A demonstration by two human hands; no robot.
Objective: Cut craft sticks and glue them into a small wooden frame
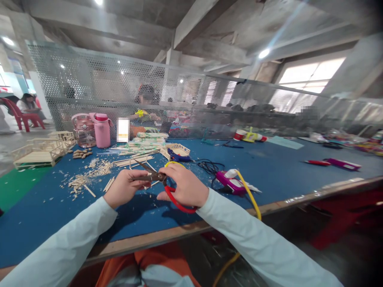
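Observation:
My right hand (187, 185) is closed around the red-handled scissors (155, 176), whose blades are spread and point left. Close by, the fingertips of my left hand (125, 186) are pinched together at the blades. A small pale bit shows at those fingertips, too small to make out. On the blue table behind my hands lie thin wooden sticks (134, 161), some loose and some in packs (149, 140). A blue glue gun (178, 156) rests by a small frame of sticks (185, 151). Cut wooden scraps (78, 182) are scattered to the left.
Stick-built models (40, 153) stand at the left edge, near peanuts (82, 153), a pink bottle (102, 131) and a clear jug (84, 131). Rightward are a purple power strip (231, 184) with a yellow cable (249, 195), and a red pen (317, 162). A perforated metal screen (119, 87) rises behind.

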